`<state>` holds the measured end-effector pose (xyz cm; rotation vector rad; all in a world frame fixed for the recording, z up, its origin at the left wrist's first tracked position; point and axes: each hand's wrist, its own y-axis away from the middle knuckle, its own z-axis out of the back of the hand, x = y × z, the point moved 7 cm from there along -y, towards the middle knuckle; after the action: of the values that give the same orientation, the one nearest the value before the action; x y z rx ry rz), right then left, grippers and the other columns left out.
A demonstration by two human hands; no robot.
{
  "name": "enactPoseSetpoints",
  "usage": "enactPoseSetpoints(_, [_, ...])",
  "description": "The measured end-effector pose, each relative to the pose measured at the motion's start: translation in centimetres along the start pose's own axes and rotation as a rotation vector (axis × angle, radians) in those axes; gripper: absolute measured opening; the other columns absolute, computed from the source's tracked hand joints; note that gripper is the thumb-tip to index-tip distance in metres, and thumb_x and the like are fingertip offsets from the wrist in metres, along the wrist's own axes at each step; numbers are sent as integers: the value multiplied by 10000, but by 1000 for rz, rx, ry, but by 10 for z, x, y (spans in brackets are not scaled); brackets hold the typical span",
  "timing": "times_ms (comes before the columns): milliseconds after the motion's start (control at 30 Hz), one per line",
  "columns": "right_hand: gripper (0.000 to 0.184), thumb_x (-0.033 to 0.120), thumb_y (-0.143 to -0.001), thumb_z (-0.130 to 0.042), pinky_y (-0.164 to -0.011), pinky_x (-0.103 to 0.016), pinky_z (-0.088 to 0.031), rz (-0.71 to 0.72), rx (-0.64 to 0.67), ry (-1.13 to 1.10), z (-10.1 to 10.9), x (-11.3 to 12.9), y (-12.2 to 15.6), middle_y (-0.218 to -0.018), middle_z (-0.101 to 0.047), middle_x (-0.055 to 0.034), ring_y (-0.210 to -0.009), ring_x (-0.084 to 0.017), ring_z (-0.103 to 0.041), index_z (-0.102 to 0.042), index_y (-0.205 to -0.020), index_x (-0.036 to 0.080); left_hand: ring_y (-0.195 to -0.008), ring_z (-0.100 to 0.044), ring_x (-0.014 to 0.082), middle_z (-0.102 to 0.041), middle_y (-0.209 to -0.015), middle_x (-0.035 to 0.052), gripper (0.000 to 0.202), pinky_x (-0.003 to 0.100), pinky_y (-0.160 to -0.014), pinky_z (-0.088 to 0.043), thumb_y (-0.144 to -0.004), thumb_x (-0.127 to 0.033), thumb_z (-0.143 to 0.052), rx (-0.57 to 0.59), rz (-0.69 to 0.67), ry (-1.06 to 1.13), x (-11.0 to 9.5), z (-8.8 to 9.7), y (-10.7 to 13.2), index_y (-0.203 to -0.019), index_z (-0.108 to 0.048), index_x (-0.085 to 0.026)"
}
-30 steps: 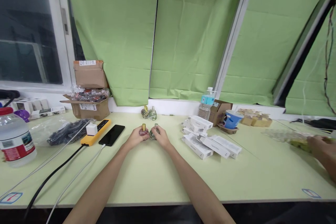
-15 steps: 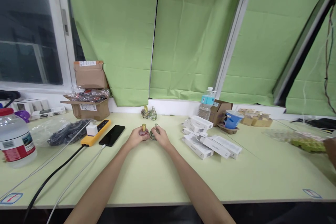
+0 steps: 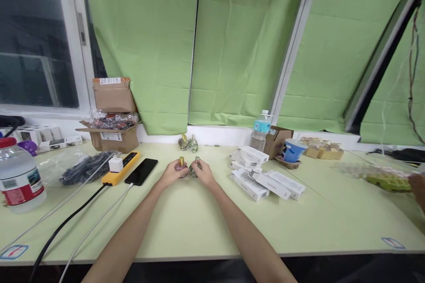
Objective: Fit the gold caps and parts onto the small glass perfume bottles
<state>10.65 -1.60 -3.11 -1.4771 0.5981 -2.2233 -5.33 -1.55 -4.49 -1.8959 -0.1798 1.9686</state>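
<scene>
My left hand (image 3: 171, 173) is closed round a small pinkish glass perfume bottle (image 3: 181, 166) with a gold cap. Beside it, my right hand (image 3: 203, 172) grips a greenish clear perfume bottle (image 3: 192, 169) topped by a silvery-green cap. Both bottles stand upright close together at the middle of the table; whether their sides touch I cannot tell. Fingers hide part of each one. Farther back, near the wall, two similar bottles stand side by side, a gold-topped bottle (image 3: 183, 143) and a pale green bottle (image 3: 193, 144).
To the right lie several white boxes (image 3: 259, 181), a water bottle (image 3: 261, 132) and a blue cup (image 3: 292, 150). Leftward are a black phone (image 3: 142, 171), an orange power strip (image 3: 121, 170) with cables, a cardboard box (image 3: 114, 139) and a large jug (image 3: 20, 177). The table's front edge (image 3: 186, 258) runs below my forearms.
</scene>
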Motion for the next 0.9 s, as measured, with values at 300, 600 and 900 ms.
enactPoseSetpoints(300, [329,518,-844,-582,-685,-291,-477,46,-134,-29,17,9,-3,-783,-664,-39,-733,-190,-604,-622,-826,192,-880,-686,234,-730,-893,98,366,352,-827,-546,-728,-470,-746,-53,-148,-80,-19,16,-6,-884,-715,-140])
enactPoseSetpoints(600, [307,489,-838,-624,-708,-311,-500,178,-172,53,29,27,-3,-839,-672,-73,-773,-204,-619,-697,-789,194,-880,-702,246,-735,-907,108,374,343,-784,-563,-743,-469,-724,-67,-134,-113,-19,15,-7,-901,-736,-130])
enactPoseSetpoints(900, [318,476,-883,-566,-717,-305,-489,153,-138,75,25,24,-2,-797,-685,-58,-743,-201,-621,-692,-847,186,-842,-701,229,-738,-896,104,356,324,-773,-550,-763,-456,-714,-50,-126,-86,-14,13,-9,-900,-722,-128])
